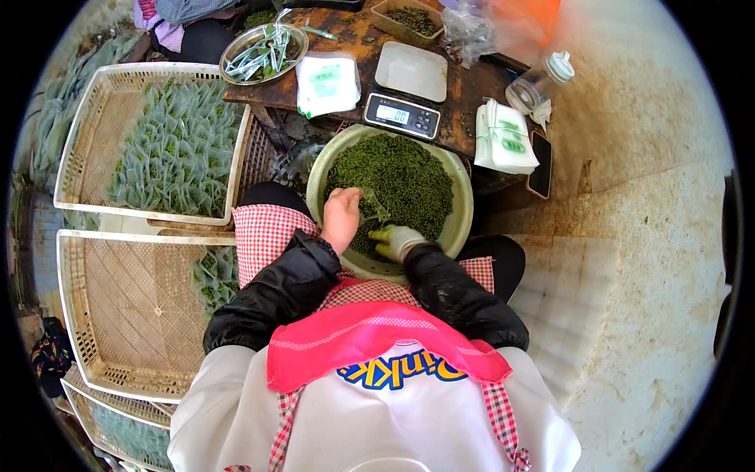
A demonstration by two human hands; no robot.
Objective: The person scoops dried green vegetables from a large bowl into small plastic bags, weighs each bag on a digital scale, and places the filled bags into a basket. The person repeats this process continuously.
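A round pale tub (460, 197) between my knees holds small dark-green pellets (401, 177). My bare left hand (341, 214) is closed on a small clear bag (372, 204) over the pellets. Just right of it, my gloved right hand (395, 242) dips into them, fingers curled; what they hold, if anything, is too small to make out. Beyond the tub, a digital scale (421, 119) sits on the wooden table's edge with a pale tray (411, 71) behind it.
Crates (149, 311) at my left hold green packets (173, 149). The table (354, 31) bears bag stacks (503, 141), a metal dish of sachets (259, 59), a bottle (535, 90) and a phone (539, 169). Another person's clothed leg (185, 35) shows at the upper left.
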